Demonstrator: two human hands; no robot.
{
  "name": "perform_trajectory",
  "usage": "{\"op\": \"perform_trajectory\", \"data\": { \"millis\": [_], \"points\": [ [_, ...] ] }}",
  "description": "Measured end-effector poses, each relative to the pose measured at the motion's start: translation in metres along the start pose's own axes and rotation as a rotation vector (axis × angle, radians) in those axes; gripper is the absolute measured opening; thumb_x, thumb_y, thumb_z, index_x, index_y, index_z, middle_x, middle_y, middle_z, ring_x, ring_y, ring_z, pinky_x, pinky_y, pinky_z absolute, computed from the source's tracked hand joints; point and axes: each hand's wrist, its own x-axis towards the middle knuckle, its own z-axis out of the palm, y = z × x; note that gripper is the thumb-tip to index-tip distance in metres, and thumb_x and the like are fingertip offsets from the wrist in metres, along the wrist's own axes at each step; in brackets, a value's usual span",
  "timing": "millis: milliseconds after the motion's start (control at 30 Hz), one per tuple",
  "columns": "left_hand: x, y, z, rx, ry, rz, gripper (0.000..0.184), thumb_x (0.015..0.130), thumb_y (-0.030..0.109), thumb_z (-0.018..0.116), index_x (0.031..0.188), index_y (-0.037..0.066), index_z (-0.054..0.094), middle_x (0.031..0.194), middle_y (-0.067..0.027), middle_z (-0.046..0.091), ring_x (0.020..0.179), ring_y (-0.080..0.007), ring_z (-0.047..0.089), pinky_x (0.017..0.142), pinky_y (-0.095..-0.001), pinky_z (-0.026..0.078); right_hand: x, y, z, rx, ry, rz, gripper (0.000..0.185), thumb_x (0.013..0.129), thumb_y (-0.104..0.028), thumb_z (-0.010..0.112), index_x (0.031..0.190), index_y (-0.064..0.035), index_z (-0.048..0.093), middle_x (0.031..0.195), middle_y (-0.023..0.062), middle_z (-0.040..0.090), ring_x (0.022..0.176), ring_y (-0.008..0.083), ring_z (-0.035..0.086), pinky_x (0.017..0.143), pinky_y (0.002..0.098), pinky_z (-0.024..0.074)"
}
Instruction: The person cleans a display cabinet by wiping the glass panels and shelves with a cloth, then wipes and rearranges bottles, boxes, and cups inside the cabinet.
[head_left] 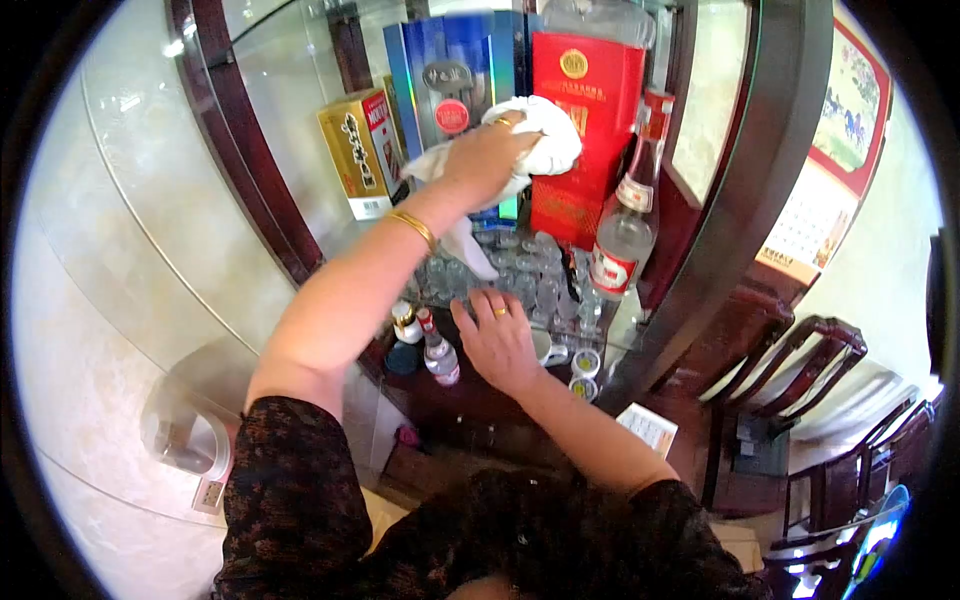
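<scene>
presently, left hand (492, 158) grips white cloth (552, 138) in front of blue box (425, 50) and red box (588, 85); contact unclear. right hand (502, 345) spread, seemingly empty, near small glasses (546, 294). advisable: press lightly, gather cloth's hanging end clear of glasses.

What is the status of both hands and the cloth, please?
Left hand holds white cloth before blue box and red box. Right hand looks empty. Small glasses below, possibly in way.
</scene>
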Motion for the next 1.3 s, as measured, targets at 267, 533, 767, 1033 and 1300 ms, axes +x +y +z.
{"op": "perform_trajectory", "data": {
  "millis": [267, 533, 767, 1033, 1300],
  "points": [
    [-0.061, -0.008, -0.031, 0.058, -0.314, -0.071, 0.031, 0.077, 0.008, 0.051, 0.105, 0.015, 0.061, 0.118, -0.0114, 0.054, 0.098, -0.0274, 0.058, 0.079, -0.0383, 0.048, -0.002, 0.0, 0.005, -0.021, 0.007, 0.002, 0.032, 0.073, -0.014, 0.055, 0.105, -0.008, 0.055, 0.104, 0.0129, 0.052, 0.1, 0.0279, 0.051, 0.085, 0.0404, 0.0406],
    [-0.138, -0.059, -0.007, 0.27, -0.442, -0.121, 0.03, 0.079, 0.014, 0.05, 0.108, 0.015, 0.06, 0.123, -0.0087, 0.051, 0.102, -0.0287, 0.054, 0.084, -0.0371, 0.046, 0.002, -0.002, -0.005, 0.202, 0.038, 0.113, 0.04, 0.07, -0.014, 0.066, 0.108, -0.0094, 0.056, 0.111, 0.0131, 0.049, 0.103, 0.0303, 0.05, 0.087, 0.0427, 0.0397],
    [-0.131, -0.065, -0.016, 0.002, -0.7, -0.125, 0.068, 0.072, 0.015, 0.065, 0.134, 0.026, 0.039, 0.144, -0.0115, 0.025, 0.125, -0.0372, 0.036, 0.101, -0.0442, 0.034, 0.002, 0.034, -0.039, -0.099, 0.004, 0.364, 0.036, 0.075, -0.016, 0.063, 0.109, -0.0072, 0.057, 0.116, 0.0172, 0.049, 0.109, 0.0349, 0.047, 0.091, 0.0468, 0.0371],
    [-0.099, -0.019, -0.056, 0.262, -0.76, -0.226, 0.072, 0.072, 0.037, 0.068, 0.135, 0.026, 0.037, 0.144, -0.0101, 0.024, 0.126, -0.0341, 0.035, 0.098, -0.0485, 0.036, -0.012, 0.051, -0.037, -0.171, -0.128, 0.441, 0.033, 0.08, -0.018, 0.059, 0.109, -0.0013, 0.058, 0.119, 0.0216, 0.051, 0.11, 0.0363, 0.049, 0.094, 0.043, 0.0396],
    [-0.097, 0.053, 0.005, -0.411, -0.378, -0.428, 0.043, 0.083, 0.043, 0.053, 0.098, 0.002, 0.057, 0.088, -0.0205, 0.062, 0.085, -0.0363, 0.06, 0.072, -0.0476, 0.047, -0.017, 0.051, -0.03, 0.046, -0.03, 0.335, 0.028, 0.079, -0.013, 0.059, 0.103, 0.0021, 0.058, 0.108, 0.0186, 0.057, 0.101, 0.0332, 0.053, 0.088, 0.0413, 0.043]
  ]
}}
